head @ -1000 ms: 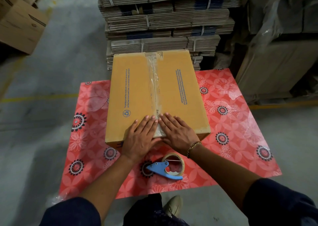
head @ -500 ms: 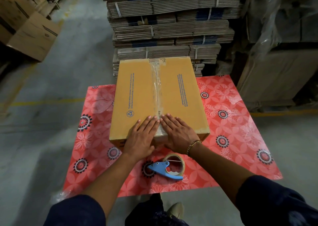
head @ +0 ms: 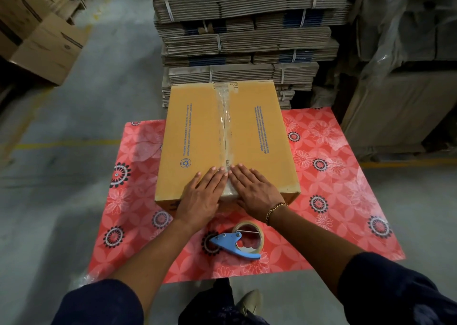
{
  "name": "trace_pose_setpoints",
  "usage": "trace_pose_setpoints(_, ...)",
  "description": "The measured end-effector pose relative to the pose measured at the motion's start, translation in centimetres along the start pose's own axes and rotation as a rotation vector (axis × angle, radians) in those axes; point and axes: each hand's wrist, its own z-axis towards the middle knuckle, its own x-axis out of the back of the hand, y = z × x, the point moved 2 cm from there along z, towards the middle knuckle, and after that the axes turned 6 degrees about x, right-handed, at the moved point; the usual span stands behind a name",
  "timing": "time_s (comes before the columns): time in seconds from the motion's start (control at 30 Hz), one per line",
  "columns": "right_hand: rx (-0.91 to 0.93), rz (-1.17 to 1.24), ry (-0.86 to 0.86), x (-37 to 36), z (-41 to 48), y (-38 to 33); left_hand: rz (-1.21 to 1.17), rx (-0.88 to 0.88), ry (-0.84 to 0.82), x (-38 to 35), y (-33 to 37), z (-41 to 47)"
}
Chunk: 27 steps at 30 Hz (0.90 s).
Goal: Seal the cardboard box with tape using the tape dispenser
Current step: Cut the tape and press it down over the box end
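Observation:
A closed brown cardboard box (head: 197, 136) lies on a red flowered mat (head: 329, 201). Clear tape (head: 223, 126) runs along its middle seam from the far edge to the near edge. My left hand (head: 201, 197) and my right hand (head: 254, 191) lie flat, fingers together, on the near end of the box on either side of the tape, fingertips almost touching. Neither holds anything. The blue tape dispenser (head: 237, 244) with its tape roll lies on the mat just in front of the box, between my forearms.
A tall stack of bundled flat cardboard (head: 247, 40) stands right behind the box. Brown cartons (head: 39, 40) sit at the far left, and plastic-wrapped cartons (head: 400, 89) stand at the right. Grey concrete floor (head: 61, 176) surrounds the mat. My shoe (head: 249, 302) shows below.
Both hands stay pressed on the near end of the tape, sliding slightly. The camera has tilted up a little, so the box sits lower in view.

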Motion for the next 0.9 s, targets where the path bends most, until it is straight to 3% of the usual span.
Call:
trace_pose_setpoints(0.4,0.012,0.01,-0.043,-0.8,0.1,0.1,-0.022,-0.006,0.013,-0.7,-0.2,-0.2)
trace_pose_setpoints(0.73,-0.046,0.059,-0.129,0.9,-0.1,-0.9,-0.008,0.009,-0.094,0.1,0.0,-0.4)
trace_pose_setpoints(0.8,-0.111,0.161,-0.062,2.1,-0.6,-2.0,0.002,0.009,-0.116,0.2,0.0,-0.5)
trace_pose_setpoints(0.9,-0.151,0.242,0.241,3.5,-3.5,-3.8,-0.004,-0.006,-0.15,0.2,-0.2,-0.5)
